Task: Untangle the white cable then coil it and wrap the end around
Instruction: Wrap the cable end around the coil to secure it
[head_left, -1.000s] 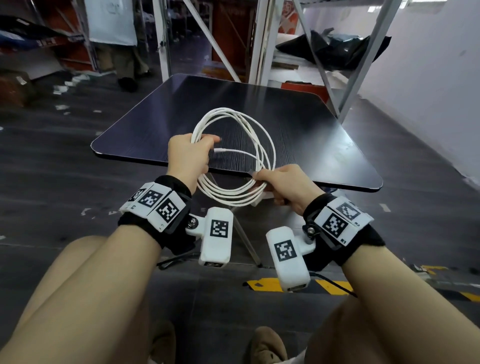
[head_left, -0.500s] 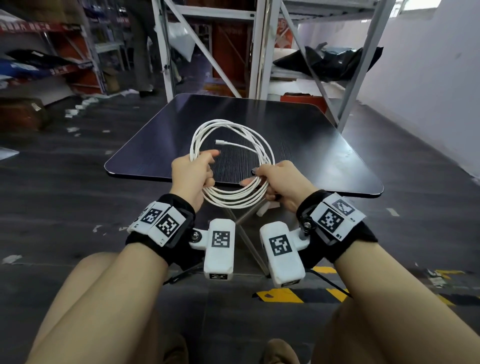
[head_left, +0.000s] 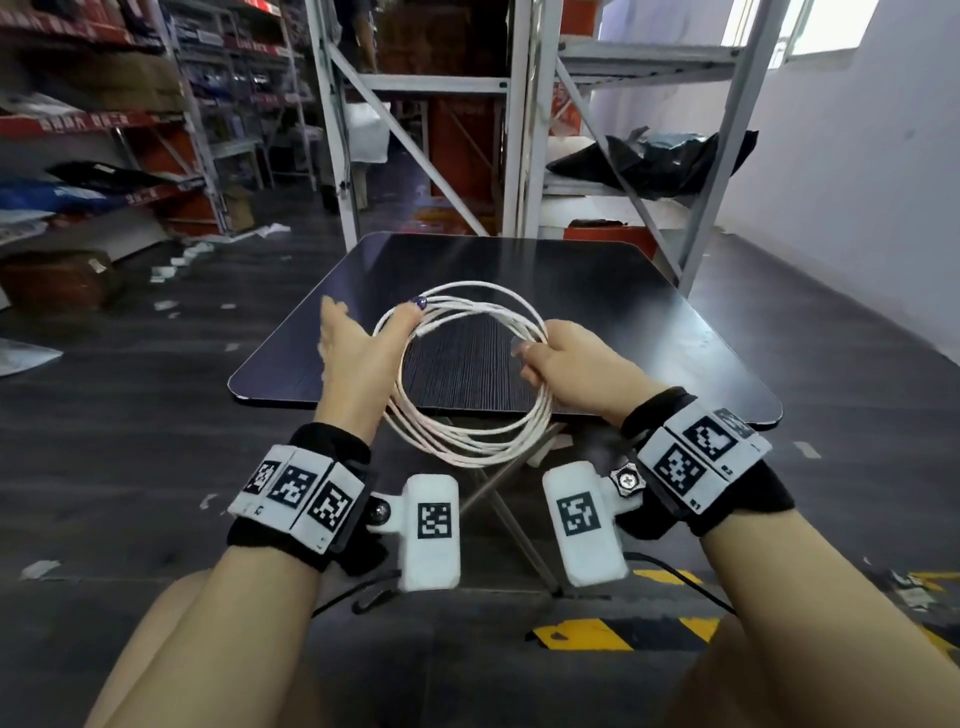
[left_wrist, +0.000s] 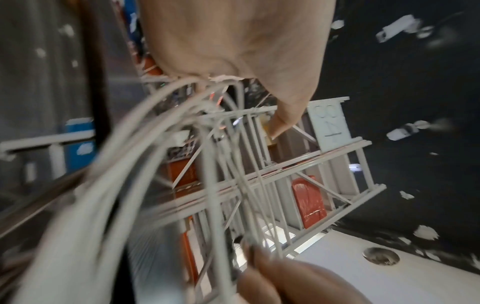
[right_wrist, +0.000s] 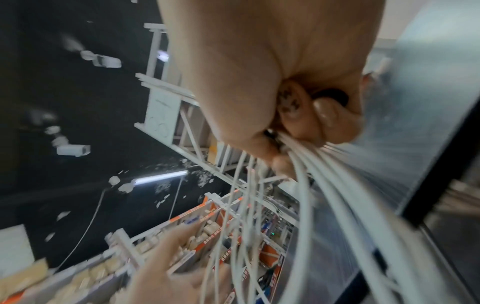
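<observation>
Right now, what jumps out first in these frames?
The white cable, gathered into a round multi-loop coil, held up over the near edge of the dark table. The right hand grips the coil's right side with curled fingers, while the left hand is spread, fingers straight, thumb against the loops on the left. Behind the table stand grey metal racks.

A coiled cable (head_left: 470, 374) hangs between two hands above the bench's (head_left: 623, 322) near edge; shelving racks (head_left: 514, 130) stand behind.
</observation>
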